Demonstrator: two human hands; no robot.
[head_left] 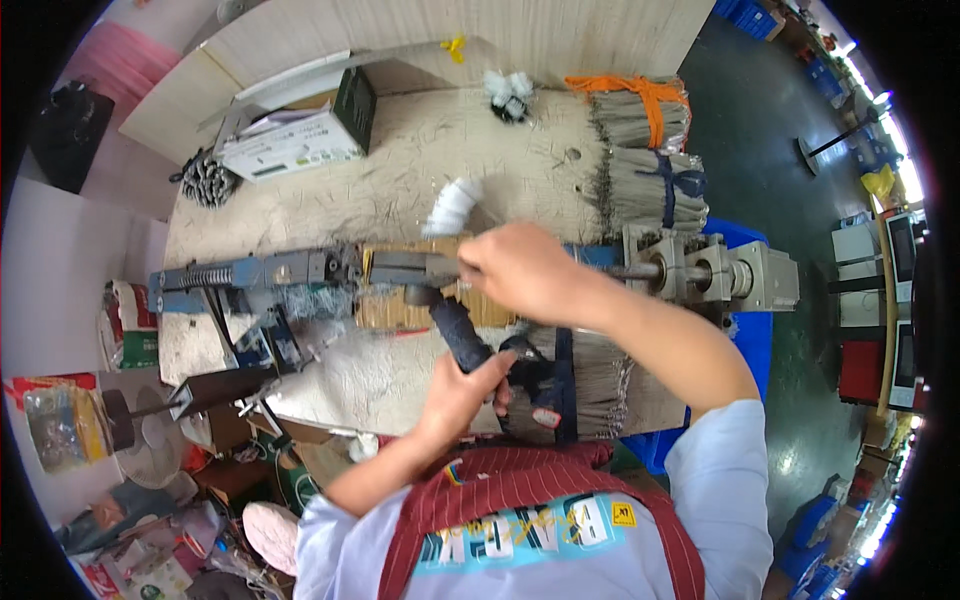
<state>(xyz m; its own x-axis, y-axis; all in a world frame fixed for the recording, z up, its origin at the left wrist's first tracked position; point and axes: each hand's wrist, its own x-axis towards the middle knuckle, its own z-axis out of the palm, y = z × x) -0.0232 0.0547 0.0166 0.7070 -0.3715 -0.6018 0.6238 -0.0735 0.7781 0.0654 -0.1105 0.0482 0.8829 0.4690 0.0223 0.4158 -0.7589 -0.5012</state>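
Black handle (456, 328) clenched in L fingers (490, 372); R fingers (474, 264) bent, tips blurred, can't tell hold.

Head-worn fisheye looks down, close above hands (525, 275), bench (425, 140).

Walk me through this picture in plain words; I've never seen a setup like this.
There is no robot here, only a person working with two bare hands. The picture comes from a wide fisheye camera on the person's head, looking down, so straight edges bend near the rim.

Across the tabletop runs a long blue-and-grey metal machine. The left hand grips a dark wrapped handle. The right hand is at the machine's middle; whether it pinches something small there, I cannot tell.

Beyond the machine are a white-and-green box, a white roll and, to the right, tied bundles of thin grey strands.
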